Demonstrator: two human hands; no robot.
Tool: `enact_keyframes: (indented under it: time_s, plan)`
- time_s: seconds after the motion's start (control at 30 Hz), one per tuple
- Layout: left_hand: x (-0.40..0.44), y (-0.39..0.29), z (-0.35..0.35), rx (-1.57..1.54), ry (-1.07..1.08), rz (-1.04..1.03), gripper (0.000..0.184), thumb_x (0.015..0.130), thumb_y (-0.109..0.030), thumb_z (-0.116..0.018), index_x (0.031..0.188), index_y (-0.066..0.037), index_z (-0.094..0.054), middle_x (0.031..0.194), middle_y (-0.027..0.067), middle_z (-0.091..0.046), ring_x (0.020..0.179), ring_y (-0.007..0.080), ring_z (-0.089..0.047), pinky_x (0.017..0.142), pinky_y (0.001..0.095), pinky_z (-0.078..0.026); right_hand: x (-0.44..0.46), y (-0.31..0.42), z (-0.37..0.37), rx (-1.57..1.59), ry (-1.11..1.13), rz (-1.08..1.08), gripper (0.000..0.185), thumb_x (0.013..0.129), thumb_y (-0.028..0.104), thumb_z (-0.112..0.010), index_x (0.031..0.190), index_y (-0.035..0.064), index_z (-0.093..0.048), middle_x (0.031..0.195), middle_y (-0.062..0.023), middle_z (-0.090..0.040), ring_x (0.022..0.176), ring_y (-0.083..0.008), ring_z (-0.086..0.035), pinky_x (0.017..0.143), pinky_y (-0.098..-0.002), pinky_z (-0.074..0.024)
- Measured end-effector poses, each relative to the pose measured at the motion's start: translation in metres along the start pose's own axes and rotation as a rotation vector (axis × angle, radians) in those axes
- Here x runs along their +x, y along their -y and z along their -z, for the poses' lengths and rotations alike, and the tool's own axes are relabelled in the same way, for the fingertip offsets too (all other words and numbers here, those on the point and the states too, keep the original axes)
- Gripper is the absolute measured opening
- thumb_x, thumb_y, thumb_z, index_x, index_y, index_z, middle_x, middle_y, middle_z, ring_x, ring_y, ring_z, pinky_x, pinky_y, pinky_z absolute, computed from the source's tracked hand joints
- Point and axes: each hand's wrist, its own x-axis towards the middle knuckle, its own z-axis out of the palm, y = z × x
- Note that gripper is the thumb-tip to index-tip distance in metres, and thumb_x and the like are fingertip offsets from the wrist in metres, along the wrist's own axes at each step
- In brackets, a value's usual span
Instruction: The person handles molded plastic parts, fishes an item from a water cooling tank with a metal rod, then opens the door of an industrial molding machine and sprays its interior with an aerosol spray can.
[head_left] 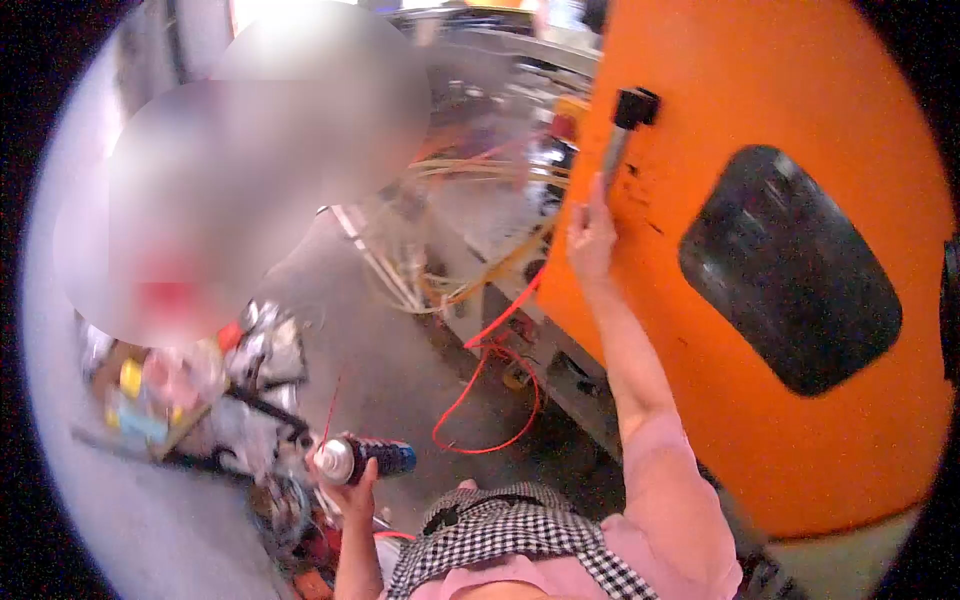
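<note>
Gripping: left hand [350, 487], fingers curled round dark-blue, silver-topped cylindrical spray can [385, 457], seven o'clock. Right hand [592, 240] meets grey, black-ended bar [617, 150], one o'clock; closure indeterminate. Beyond: orange panel [685, 335], three o'clock. Can secured, bar reached; no spray discernible.

Over my remote feed I count two bare hands: one left hand [345, 488] at seven o'clock, one right hand [592, 242] at two. With the left goes one spray can [372, 458] and one thin red straw [332, 410]; with the right, one grey bar [615, 152] with one black end [636, 106], at one o'clock. I make it one orange panel [680, 440] at three, with one dark window [792, 270]. Toward six I get one red hose [505, 311] and one checked apron [515, 528]. At eight, blur is heavy; I'd say at least one yellow piece [130, 377].
</note>
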Motion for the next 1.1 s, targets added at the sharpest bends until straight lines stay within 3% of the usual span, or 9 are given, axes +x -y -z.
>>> enact_keyframes:
  time_s: [0.07, 0.1, 0.3, 0.43, 0.53, 0.7, 0.77, 0.83, 1.1]
  plan:
    - [0.005, 0.070, 0.029, -0.073, 0.097, 0.042, 0.083, 0.064, -0.014, -0.081, 0.129, -0.007, -0.030, 0.110, 0.0141, -0.053, 0.101, 0.0235, -0.052, 0.092, 0.0377, -0.042, -0.008, -0.008, 0.017, -0.016, -0.053, -0.056, 0.059, 0.088, 0.004, -0.056, 0.141, 0.0161, -0.033, 0.075, -0.0011, -0.049, 0.054, -0.0106, -0.042, 0.051, -0.0258, -0.0439]
    - [0.015, 0.002, -0.005, -0.101, 0.059, 0.016, 0.082, 0.064, -0.016, -0.081, 0.128, -0.008, -0.030, 0.109, 0.0149, -0.052, 0.101, 0.0244, -0.052, 0.092, 0.0386, -0.042, -0.011, -0.009, 0.018, -0.026, -0.069, -0.021, 0.059, 0.089, 0.005, -0.056, 0.142, 0.0162, -0.032, 0.074, -0.0007, -0.050, 0.053, -0.0090, -0.042, 0.049, -0.0242, -0.0425]
    - [0.065, 0.045, -0.029, -0.212, 0.276, 0.064, 0.081, 0.064, -0.009, -0.077, 0.128, -0.008, -0.028, 0.107, 0.0157, -0.052, 0.099, 0.0245, -0.053, 0.090, 0.0390, -0.043, -0.028, -0.009, 0.065, -0.035, -0.107, 0.041, 0.066, 0.090, 0.007, -0.056, 0.145, 0.0178, -0.022, 0.080, -0.0038, -0.057, 0.050, -0.0069, -0.045, 0.044, -0.0228, -0.0419]
    - [0.095, -0.003, -0.108, -0.230, 0.507, -0.028, 0.085, 0.059, 0.006, -0.062, 0.133, -0.007, -0.023, 0.103, 0.0155, -0.052, 0.095, 0.0248, -0.054, 0.087, 0.0390, -0.046, -0.044, 0.006, 0.109, -0.012, -0.124, 0.014, 0.073, 0.090, 0.006, -0.054, 0.147, 0.0181, -0.010, 0.087, -0.0065, -0.059, 0.051, -0.0084, -0.050, 0.044, -0.0231, -0.0432]
    - [0.096, -0.019, -0.173, -0.393, 0.520, -0.035, 0.093, 0.062, -0.006, -0.076, 0.138, -0.007, -0.024, 0.114, 0.0152, -0.051, 0.090, 0.0238, -0.058, 0.080, 0.0355, -0.051, -0.054, 0.003, 0.144, -0.057, -0.127, -0.025, 0.075, 0.091, 0.004, -0.052, 0.147, 0.0185, -0.004, 0.090, -0.0081, -0.060, 0.052, -0.0090, -0.052, 0.044, -0.0233, -0.0440]
    - [0.080, -0.038, -0.246, -0.418, 0.685, -0.268, 0.099, 0.065, -0.024, -0.079, 0.140, -0.003, -0.018, 0.122, 0.0160, -0.041, 0.093, 0.0266, -0.059, 0.083, 0.0387, -0.049, -0.071, 0.014, 0.207, -0.140, -0.120, -0.125, 0.078, 0.092, 0.003, -0.049, 0.146, 0.0210, 0.004, 0.092, -0.0097, -0.060, 0.053, -0.0096, -0.052, 0.046, -0.0238, -0.0451]
    - [0.063, -0.052, -0.269, -0.409, 0.700, -0.341, 0.100, 0.065, -0.025, -0.080, 0.140, -0.003, -0.018, 0.121, 0.0161, -0.041, 0.091, 0.0264, -0.059, 0.081, 0.0384, -0.049, -0.080, 0.012, 0.235, -0.044, -0.232, -0.069, 0.078, 0.088, 0.005, -0.057, 0.146, 0.0135, -0.006, 0.093, -0.0077, -0.062, 0.055, -0.0105, -0.054, 0.048, -0.0247, -0.0470]
    - [0.053, -0.069, -0.288, -0.193, 0.627, -0.681, 0.094, 0.064, -0.020, -0.078, 0.138, -0.001, -0.023, 0.132, 0.0154, -0.037, 0.110, 0.0270, -0.051, 0.094, 0.0371, -0.042, -0.088, 0.014, 0.259, -0.068, -0.245, -0.098, 0.080, 0.088, 0.005, -0.057, 0.146, 0.0136, -0.002, 0.092, -0.0085, -0.063, 0.054, -0.0110, -0.055, 0.047, -0.0252, -0.0471]
    - [-0.031, -0.144, -0.382, -0.332, 0.662, -0.659, 0.082, 0.067, -0.005, -0.076, 0.136, -0.002, -0.032, 0.114, 0.0138, -0.052, 0.103, 0.0204, -0.053, 0.088, 0.0325, -0.044, -0.113, 0.022, 0.357, -0.164, -0.252, -0.234, 0.083, 0.090, 0.002, -0.050, 0.144, 0.0173, 0.011, 0.089, -0.0114, -0.060, 0.052, -0.0105, -0.052, 0.047, -0.0245, -0.0437]
